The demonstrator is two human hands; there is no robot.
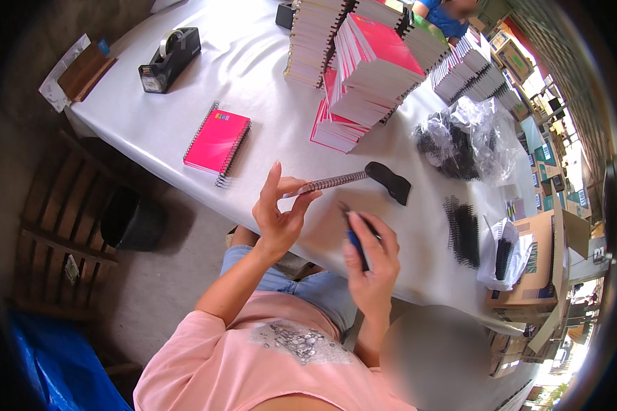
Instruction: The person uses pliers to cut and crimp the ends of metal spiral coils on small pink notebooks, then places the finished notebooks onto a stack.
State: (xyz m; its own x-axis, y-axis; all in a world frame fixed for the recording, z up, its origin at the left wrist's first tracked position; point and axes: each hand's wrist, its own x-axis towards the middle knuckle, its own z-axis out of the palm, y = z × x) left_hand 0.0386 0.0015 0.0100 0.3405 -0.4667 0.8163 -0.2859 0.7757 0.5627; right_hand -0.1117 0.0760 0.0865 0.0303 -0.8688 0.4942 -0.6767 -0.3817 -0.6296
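Note:
My left hand [275, 218] grips a spiral notebook by one end, thumb on one side and fingers on the other. The notebook is turned edge-on, so its wire coil [336, 182] faces up and its covers are mostly hidden. Below and right of the coil, my right hand [376, 264] is closed around pliers [358, 241] with dark blue and black handles. The jaws point toward the coil, apart from it, and are slightly blurred. Just past the coil's far end lies a black curved object [391, 183]. To the left, a pink spiral notebook [217, 142] lies flat on the table.
Pink-covered booklets [373, 82] are stacked high at the back, beside coil-bound stacks [315, 41]. A clear bag of black coils [459, 140], loose black coils [463, 233] and a cardboard box [536, 240] are at right. A tape dispenser [171, 61] stands back left. Another person [448, 19] is at the far side.

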